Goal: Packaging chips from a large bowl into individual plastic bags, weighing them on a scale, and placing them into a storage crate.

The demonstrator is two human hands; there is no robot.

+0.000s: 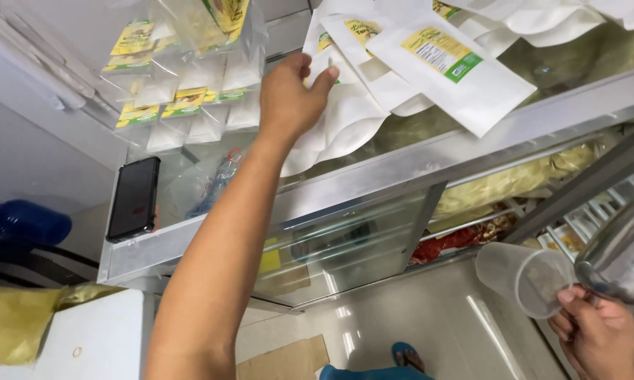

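My left hand (292, 95) is stretched up and forward onto the glass top of the display counter (373, 179), fingers and thumb pinched on the edge of a white paper pouch (338, 116) that lies at the near end of a loose, overlapping pile of the same pouches (465, 77). Several in that pile carry yellow and green labels; they fan out across the glass toward the far right. To the left of my hand sits a stack of clear plastic packets (190, 84) with yellow labels, and nearer the counter's front left corner a black phone (134, 198) lies flat on the glass. My right hand (595, 331) is low at the bottom right, well apart from the left, closed around a clear plastic cup (521, 278) tipped on its side with its mouth toward me; a shiny metal scoop (623, 253) sits just above that hand, touching the cup, though I cannot tell exactly how it is gripped. Below the glass, shelves hold yellowish and red packaged goods (500, 204).
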